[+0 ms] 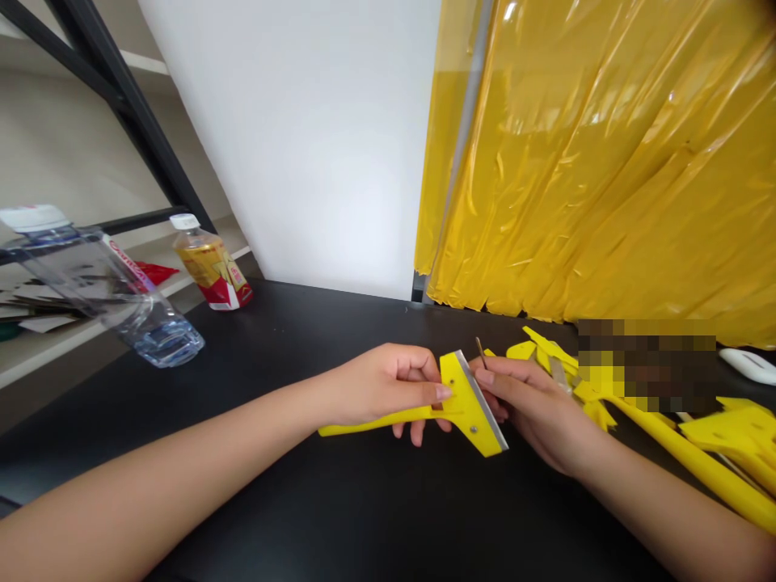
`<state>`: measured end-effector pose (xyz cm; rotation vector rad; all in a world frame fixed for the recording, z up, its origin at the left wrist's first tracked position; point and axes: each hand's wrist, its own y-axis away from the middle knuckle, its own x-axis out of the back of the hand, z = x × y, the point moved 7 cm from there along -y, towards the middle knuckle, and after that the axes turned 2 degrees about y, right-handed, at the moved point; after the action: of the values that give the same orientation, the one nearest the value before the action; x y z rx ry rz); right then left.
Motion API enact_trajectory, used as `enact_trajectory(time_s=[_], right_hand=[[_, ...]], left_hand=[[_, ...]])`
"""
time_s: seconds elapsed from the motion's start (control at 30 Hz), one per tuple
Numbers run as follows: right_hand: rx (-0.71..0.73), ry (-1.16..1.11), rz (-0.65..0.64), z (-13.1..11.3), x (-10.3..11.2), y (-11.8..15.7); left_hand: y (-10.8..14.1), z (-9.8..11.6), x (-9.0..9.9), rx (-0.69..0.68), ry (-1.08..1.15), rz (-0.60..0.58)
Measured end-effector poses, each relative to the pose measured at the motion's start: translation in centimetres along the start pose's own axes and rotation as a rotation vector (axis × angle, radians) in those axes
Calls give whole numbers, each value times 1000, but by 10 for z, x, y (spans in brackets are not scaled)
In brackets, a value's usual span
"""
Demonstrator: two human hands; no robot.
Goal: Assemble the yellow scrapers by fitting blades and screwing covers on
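Note:
My left hand (pixel 406 384) grips a yellow scraper (pixel 470 412) near its head, thumb on the flat face. A metal blade edge runs along the head's right side, and the long handle points left beneath my wrist. Two small round spots, one of them a screw, show on the head. Close beside the blade, my right hand (pixel 527 396) is closed in a pinch. From its fingertips a thin metal rod (pixel 481 352) sticks up; its lower part is hidden by the fingers, so its kind is unclear.
Several yellow scrapers (pixel 655 436) lie piled on the black table (pixel 339 517) at the right. A large clear bottle (pixel 151 323) and a smaller red-and-gold bottle (pixel 215 267) stand at the left. Behind are a white panel (pixel 315 145) and yellow plastic film (pixel 606 162).

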<state>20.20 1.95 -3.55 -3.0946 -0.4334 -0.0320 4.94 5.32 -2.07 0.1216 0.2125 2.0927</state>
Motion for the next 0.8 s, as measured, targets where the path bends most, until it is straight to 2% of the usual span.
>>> enact_trajectory(time_s=[0.47,0.63,0.73,0.8], right_hand=[[25,-108,-48,3,0,-1],[-55,-198,-14,1,2,-1],[-85,-214,-13,-1,4,-3],[-58,-189,61,-2,12,-6]], left_hand=[[0,-2,-2,4,-17,-23],[0,9,9,-123,-29,127],[0,11,15,-130,-37,202],[1,11,18,-141,-13,241]])
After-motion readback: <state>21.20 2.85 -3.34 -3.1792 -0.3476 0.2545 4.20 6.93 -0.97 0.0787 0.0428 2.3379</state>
